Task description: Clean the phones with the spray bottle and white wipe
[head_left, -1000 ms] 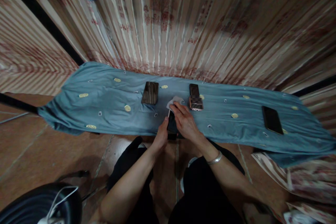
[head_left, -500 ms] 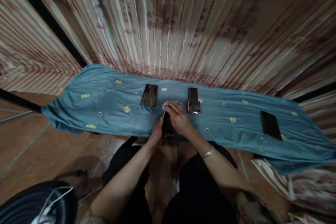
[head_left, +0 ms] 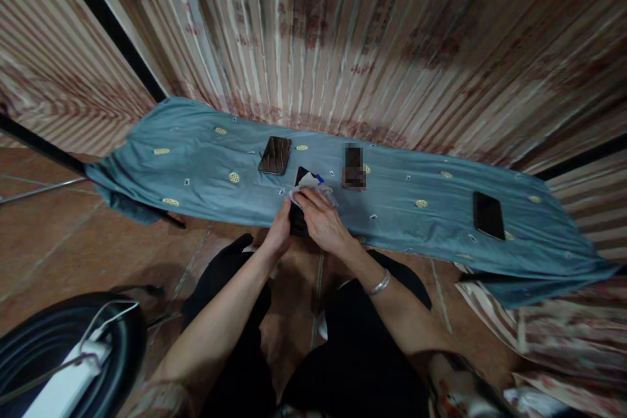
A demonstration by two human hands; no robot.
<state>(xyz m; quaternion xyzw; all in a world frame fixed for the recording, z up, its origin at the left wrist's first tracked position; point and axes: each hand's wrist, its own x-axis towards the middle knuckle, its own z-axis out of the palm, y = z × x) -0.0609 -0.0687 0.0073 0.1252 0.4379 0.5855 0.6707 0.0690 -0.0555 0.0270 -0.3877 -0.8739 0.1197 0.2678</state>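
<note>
My left hand (head_left: 280, 225) grips the left edge of a dark smartphone (head_left: 298, 223) at the near edge of the blue cloth. My right hand (head_left: 319, 221) pinches a crumpled white wipe (head_left: 306, 181) and presses it on the phone's upper part. The phone's top corner shows beyond the wipe, and my right fingers hide much of its screen. Beside the wipe is a small blue patch, too small to make out. Farther back, a dark phone (head_left: 275, 155) lies to the left and another phone (head_left: 353, 163), partly pixelated, to the right.
A black phone (head_left: 488, 215) lies toward the right end of the patterned blue cloth (head_left: 206, 163). Behind it hangs a striped curtain (head_left: 304, 46), with black poles (head_left: 112, 26) at the sides. At lower left, a white power strip (head_left: 68, 385) rests on a black coil-like object (head_left: 125, 333).
The whole view has shifted, so the cloth and phones appear higher. The phone's top corner and a blue patch now show by the wipe. Both hands keep their hold.
</note>
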